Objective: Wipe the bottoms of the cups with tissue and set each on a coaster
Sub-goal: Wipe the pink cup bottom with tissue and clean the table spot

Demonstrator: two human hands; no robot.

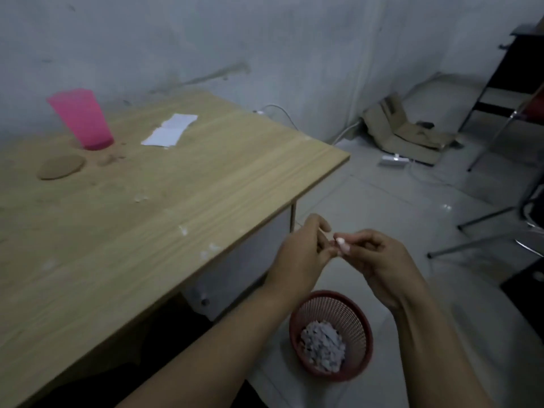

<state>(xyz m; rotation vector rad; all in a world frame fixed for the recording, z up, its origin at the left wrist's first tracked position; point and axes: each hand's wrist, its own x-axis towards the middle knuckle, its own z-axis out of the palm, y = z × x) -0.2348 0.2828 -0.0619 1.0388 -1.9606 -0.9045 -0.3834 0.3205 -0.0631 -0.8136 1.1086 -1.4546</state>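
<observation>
Pink cup (83, 120) upright, mouth up — both hands' (297, 254) (379, 260) fingertips pinched on tissue wad (431, 245).

We count one pink cup (81, 119), one round coaster (61, 167) and two white tissue sheets (170, 130) on the one desk (206, 178). We see two hands, left (300, 254) and right (379, 260), and one red basket (331, 335).

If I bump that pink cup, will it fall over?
Probably, yes. The pink cup stands upright on the table on its narrow end, with the wide mouth up, so it looks top-heavy. It seems to be thin see-through plastic, so likely light and easy to knock. It would probably roll in a curve rather than break.
</observation>
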